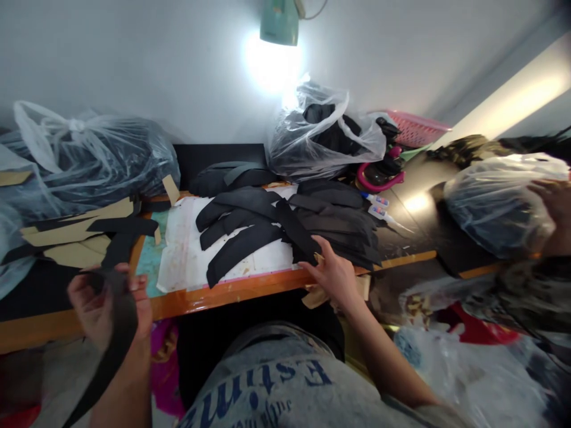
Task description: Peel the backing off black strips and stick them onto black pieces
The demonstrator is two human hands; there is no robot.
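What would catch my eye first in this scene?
The heap of black strips on the orange-edged table stands out first, beside a white sheet, with the right hand touching it. The left hand grips one long strip at the table's near edge. A bulging clear plastic bag sits far left, below and left of a glowing green lamp.

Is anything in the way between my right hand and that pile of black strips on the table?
Nothing visible stands in the way. The right hand is already at the pile of black strips, and its fingers touch the pile's near edge.
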